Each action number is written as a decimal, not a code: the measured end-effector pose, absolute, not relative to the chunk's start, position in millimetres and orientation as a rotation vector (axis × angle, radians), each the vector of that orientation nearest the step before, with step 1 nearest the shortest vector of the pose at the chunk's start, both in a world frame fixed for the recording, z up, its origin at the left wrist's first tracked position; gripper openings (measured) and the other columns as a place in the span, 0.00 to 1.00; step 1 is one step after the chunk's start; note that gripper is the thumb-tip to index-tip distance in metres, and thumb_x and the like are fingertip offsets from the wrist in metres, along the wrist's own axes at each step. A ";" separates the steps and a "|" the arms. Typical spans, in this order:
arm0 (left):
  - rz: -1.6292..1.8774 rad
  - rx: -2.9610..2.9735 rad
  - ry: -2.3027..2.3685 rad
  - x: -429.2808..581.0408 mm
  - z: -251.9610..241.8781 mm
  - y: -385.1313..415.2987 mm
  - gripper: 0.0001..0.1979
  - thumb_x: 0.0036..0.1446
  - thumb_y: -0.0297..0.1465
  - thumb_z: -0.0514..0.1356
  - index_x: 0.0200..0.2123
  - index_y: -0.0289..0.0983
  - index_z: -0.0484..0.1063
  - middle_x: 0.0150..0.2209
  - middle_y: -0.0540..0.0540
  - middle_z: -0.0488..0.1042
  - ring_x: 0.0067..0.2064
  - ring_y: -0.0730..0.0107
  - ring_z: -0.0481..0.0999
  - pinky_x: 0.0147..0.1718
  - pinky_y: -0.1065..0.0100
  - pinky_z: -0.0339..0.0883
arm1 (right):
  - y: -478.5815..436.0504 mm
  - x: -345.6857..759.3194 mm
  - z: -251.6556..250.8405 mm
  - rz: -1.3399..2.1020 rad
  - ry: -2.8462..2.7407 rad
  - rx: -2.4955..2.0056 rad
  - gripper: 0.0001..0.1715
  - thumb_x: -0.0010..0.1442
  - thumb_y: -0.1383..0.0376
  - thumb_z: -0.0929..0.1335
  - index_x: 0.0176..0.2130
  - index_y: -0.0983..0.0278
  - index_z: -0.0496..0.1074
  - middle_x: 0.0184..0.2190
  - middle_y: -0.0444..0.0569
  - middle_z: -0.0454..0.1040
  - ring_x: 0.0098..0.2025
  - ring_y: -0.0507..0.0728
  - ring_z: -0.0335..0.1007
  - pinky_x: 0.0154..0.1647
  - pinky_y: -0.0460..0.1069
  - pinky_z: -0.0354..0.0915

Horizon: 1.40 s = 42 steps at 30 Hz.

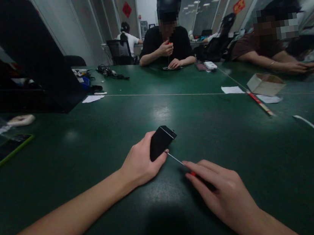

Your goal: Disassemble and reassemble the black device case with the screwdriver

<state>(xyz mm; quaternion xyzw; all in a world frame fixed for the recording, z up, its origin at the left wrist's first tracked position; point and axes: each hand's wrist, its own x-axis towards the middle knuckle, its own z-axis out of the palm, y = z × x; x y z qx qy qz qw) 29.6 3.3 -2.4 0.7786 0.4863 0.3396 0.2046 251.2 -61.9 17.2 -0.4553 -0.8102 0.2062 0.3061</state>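
Note:
My left hand (141,159) is wrapped round a small black box-shaped device (160,141), held tilted above the green table. A thin pale line crosses the device near its far end, and a small piece sticks out at that corner. In my right hand (222,185) is a screwdriver (176,159) with a slim metal shaft and a red part on its handle; the fingers cover most of the handle. Its tip reaches the device's near side by my left thumb. Whether it sits in a screw there is too small to tell.
On the green table (103,124) lie a phone-like slab with a green edge (7,155), paper (232,90), an open cardboard box (265,83), a red-and-white stick (260,103) and a white cable (312,127). A large black panel (31,52) stands left. Co-workers sit opposite.

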 end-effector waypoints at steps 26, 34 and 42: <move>0.812 2.352 1.312 25.6 -1.0 1.4 0.27 0.63 0.40 0.52 0.61 0.33 0.54 0.50 0.34 0.72 0.44 0.54 0.76 0.44 0.55 0.69 | -58.6 249.9 25.1 1.096 -1.975 -1.377 0.19 0.66 0.61 0.65 0.54 0.61 0.73 0.34 0.50 0.73 0.28 0.53 0.69 0.28 0.48 0.65; 0.888 2.288 1.267 23.1 0.5 -0.9 0.27 0.61 0.38 0.54 0.60 0.33 0.55 0.48 0.36 0.72 0.43 0.56 0.74 0.43 0.57 0.67 | -57.5 255.4 14.4 0.412 -2.392 -1.253 0.25 0.70 0.66 0.59 0.64 0.57 0.61 0.42 0.53 0.70 0.36 0.56 0.72 0.36 0.51 0.69; 0.967 1.960 0.990 21.8 1.4 2.3 0.25 0.62 0.42 0.56 0.58 0.36 0.61 0.43 0.42 0.75 0.40 0.62 0.74 0.38 0.63 0.67 | -58.3 246.4 15.5 0.472 -2.334 -1.185 0.23 0.70 0.66 0.60 0.63 0.57 0.63 0.36 0.50 0.72 0.34 0.55 0.72 0.34 0.49 0.68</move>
